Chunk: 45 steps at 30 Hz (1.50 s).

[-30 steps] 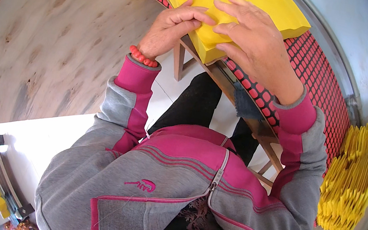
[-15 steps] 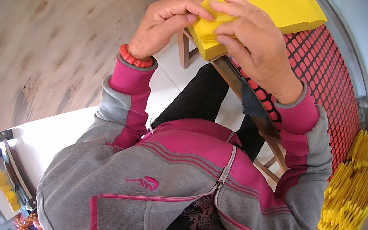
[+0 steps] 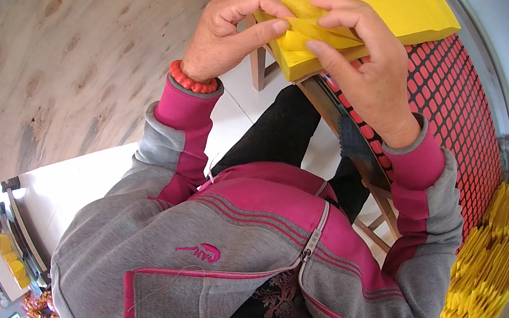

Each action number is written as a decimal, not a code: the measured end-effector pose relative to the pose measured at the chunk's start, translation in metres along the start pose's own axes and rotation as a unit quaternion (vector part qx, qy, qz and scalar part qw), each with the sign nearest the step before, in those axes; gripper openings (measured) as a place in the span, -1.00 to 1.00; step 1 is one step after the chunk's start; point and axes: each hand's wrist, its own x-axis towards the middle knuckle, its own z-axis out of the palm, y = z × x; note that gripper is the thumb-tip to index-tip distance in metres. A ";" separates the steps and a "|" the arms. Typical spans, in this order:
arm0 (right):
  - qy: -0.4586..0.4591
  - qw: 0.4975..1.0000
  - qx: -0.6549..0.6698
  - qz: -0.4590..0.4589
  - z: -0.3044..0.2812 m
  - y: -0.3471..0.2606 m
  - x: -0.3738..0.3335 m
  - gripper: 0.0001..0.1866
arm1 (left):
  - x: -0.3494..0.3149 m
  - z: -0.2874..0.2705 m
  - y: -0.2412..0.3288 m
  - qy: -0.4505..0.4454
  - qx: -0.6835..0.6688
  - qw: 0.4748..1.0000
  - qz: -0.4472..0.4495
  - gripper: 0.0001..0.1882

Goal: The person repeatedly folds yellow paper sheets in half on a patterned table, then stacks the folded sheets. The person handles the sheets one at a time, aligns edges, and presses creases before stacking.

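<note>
Gripping yellow fabric point(image 3: 301, 30), left hand point(image 3: 225, 29) and right hand point(image 3: 375, 71) are near wooden board point(image 3: 70, 63) and red-patterned cover point(image 3: 453, 104).

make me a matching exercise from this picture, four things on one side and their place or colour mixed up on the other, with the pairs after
Things
1. beaded bracelet
2. patterned cover
3. creased yellow piece
4. yellow bundle

Place or colour
A. between the left hand and the right hand
B. at the far right of the picture
C. on the left wrist
D. red and black

Pairs: 1-C, 2-D, 3-A, 4-B
</note>
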 end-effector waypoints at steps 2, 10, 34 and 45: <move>0.018 1.000 -0.017 -0.015 0.000 0.000 0.001 -0.88 | -0.001 0.003 0.000 0.025 -0.014 1.000 -0.011 -0.93; -0.013 0.998 -0.026 -0.057 0.001 0.002 0.001 -0.83 | -0.002 0.011 0.001 0.086 -0.105 0.989 -0.051 -0.90; -0.023 0.997 -0.070 -0.032 -0.008 -0.006 0.004 -0.73 | -0.002 0.009 -0.004 0.080 -0.070 0.994 -0.020 -0.92; -0.005 0.994 -0.082 -0.066 0.004 0.004 -0.003 -0.87 | -0.003 0.013 -0.004 0.093 -0.130 0.987 -0.014 -0.93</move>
